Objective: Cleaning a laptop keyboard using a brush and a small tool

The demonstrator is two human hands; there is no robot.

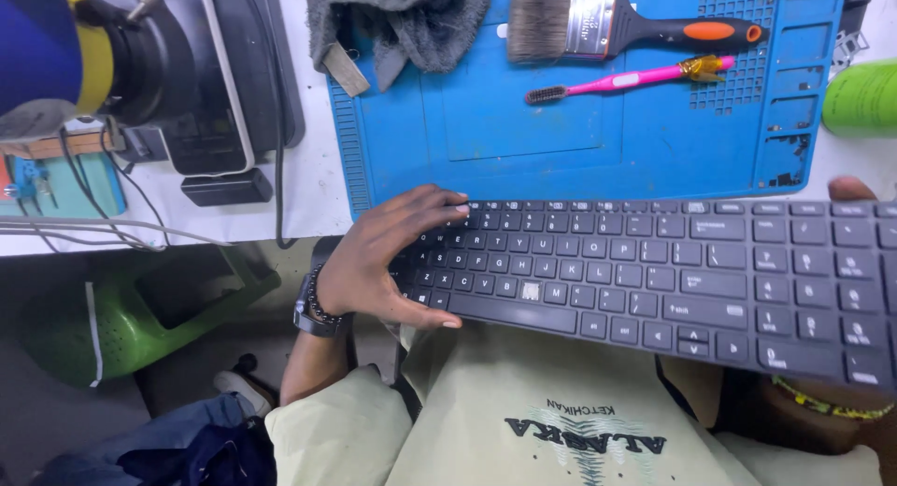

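Observation:
A black full-size keyboard (673, 280) is held level over my lap, in front of the table edge. One key cap is off in the bottom letter row, showing a pale socket (531, 291). My left hand (383, 262) grips the keyboard's left end, fingers over the top rows and thumb under the front edge. My right hand (852, 189) holds the right end; only a fingertip shows above the far edge and the wrist shows below.
A blue work mat (467, 140) lies on the white table with a wide paintbrush (617, 26), a pink toothbrush (628, 80) and a grey cloth (402, 23). A black device (220, 75) stands at left, a green object (861, 98) at right, a green bin (140, 308) on the floor.

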